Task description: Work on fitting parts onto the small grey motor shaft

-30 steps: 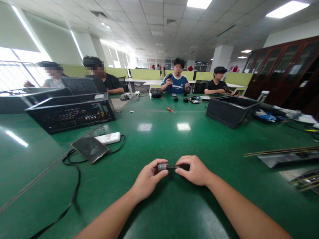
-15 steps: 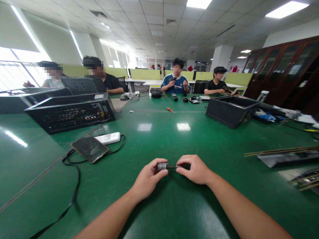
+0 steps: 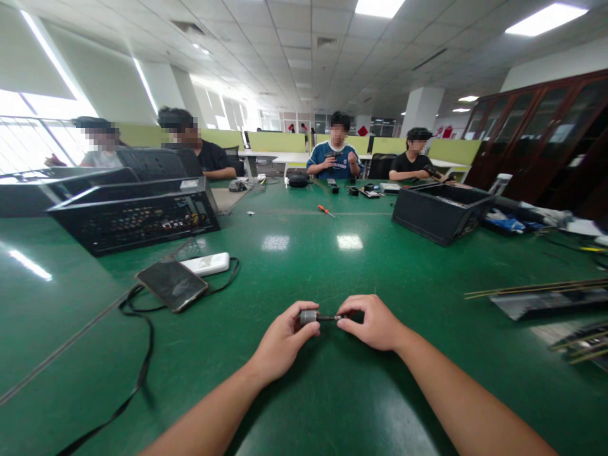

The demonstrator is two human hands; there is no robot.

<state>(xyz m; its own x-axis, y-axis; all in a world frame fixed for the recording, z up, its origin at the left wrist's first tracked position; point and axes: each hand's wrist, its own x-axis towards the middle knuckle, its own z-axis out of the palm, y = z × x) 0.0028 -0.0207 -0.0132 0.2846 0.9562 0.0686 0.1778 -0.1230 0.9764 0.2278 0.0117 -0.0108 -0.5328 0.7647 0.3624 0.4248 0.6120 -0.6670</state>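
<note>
Right hand (image 3: pixel 373 323): eased slightly outward since the earlier frame, showing a little more of the thin dark rod (image 3: pixel 327 318); thumb and fingers pinch the rod's far end at three o'clock.
Left hand (image 3: pixel 280 335): hardly changed, its fingers clamped on the short grey metal cylinder (image 3: pixel 308 317) at the rod's nine o'clock end, presumably because the thick part gives the surer grip.
Cylinder and rod: held in line and level between the hands, just above the near middle of the glossy green bench (image 3: pixel 304 266); gripping both ends seems meant to stop the piece tilting.
Blue-shirted person (image 3: pixel 339 166): across the bench at twelve o'clock, a dark handheld object lowered from beside the head to the chest.
Orange-handled screwdriver (image 3: pixel 324 209): flat at twelve o'clock, well apart from the hands.
Dark flat phone (image 3: pixel 171 285): toward ten o'clock, beside a white rounded block (image 3: pixel 208 264) and a black strap (image 3: pixel 149 342), perhaps set aside to leave elbow room.
Black open-topped metal case (image 3: pixel 427 215): at two o'clock, upright, so its inside stays reachable.
Long metal strips (image 3: pixel 546 297): at three o'clock, lying lengthwise, likely because they rest steadiest that way.
</note>
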